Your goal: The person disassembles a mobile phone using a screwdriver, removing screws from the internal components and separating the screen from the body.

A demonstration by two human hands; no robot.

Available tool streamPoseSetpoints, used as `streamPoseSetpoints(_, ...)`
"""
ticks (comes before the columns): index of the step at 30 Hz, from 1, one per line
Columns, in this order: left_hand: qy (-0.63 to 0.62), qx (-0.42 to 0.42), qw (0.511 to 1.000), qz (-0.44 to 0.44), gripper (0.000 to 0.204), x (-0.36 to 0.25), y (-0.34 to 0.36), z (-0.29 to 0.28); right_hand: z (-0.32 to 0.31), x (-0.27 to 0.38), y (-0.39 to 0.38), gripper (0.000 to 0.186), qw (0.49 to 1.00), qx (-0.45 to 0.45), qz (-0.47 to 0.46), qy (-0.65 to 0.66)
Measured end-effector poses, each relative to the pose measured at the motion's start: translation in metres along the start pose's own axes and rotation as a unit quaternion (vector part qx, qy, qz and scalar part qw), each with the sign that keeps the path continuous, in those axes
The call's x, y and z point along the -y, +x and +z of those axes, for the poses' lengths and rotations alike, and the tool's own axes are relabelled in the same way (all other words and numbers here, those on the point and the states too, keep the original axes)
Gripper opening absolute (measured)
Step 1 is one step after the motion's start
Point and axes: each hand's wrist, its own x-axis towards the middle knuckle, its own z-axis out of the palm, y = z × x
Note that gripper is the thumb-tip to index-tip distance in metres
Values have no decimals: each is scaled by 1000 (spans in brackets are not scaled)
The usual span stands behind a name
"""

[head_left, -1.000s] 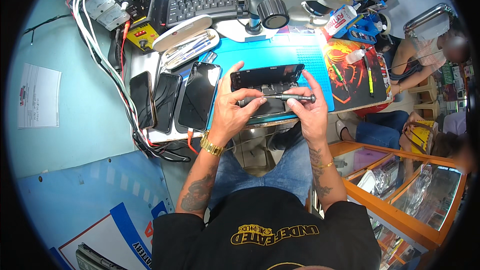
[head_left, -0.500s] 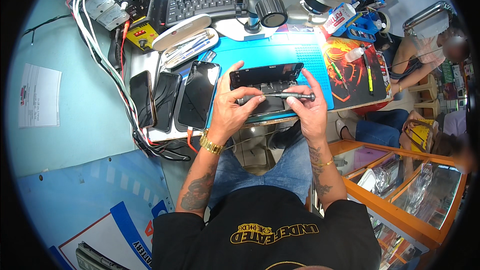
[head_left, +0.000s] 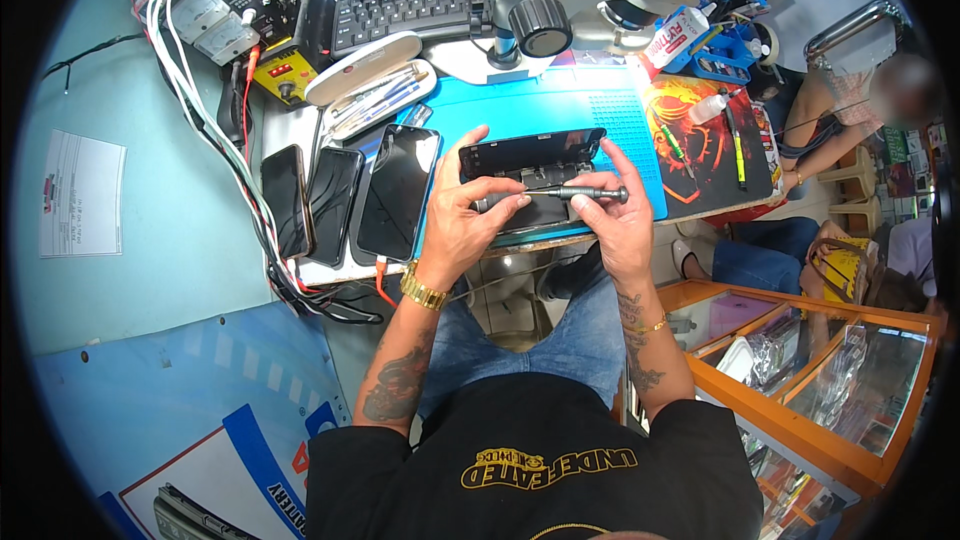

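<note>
A phone lies opened at the front of the blue mat, its dark screen panel (head_left: 530, 152) tipped up behind its body (head_left: 548, 212). Across the body runs a slim dark screwdriver (head_left: 606, 194), held level. My right hand (head_left: 625, 223) closes thumb and finger on its handle, with one finger stretched up beside the screen panel's right edge. At the thin end of the screwdriver, my left hand (head_left: 465, 218) pinches thumb and forefinger together. Another left finger reaches up by the panel's left edge. My fingers partly hide the phone's inside.
Several phones, including a large dark one (head_left: 398, 190), lie left of the blue mat (head_left: 480, 100). Behind them are an opened tool case (head_left: 375, 100) and a keyboard (head_left: 400, 15). A microscope (head_left: 540, 25) stands at the back; a pen (head_left: 737, 145) and a bottle (head_left: 710, 108) lie right.
My right fingers have shifted slightly on the screwdriver's handle, the forefinger now bent over it. My left hand and the phone stay almost the same.
</note>
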Motion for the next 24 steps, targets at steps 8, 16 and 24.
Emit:
streamPoseSetpoints(8,13,-4,1000,0,26,-5,1,-1,0,0,0,77,1000,-2,-1,-2)
streamPoseSetpoints(16,9,-3,1000,2,22,-2,0,0,1,1,-1,77,1000,0,6,-5)
streamPoseSetpoints(24,3,-8,1000,5,21,-2,0,0,0,1,-1,77,1000,2,3,-3)
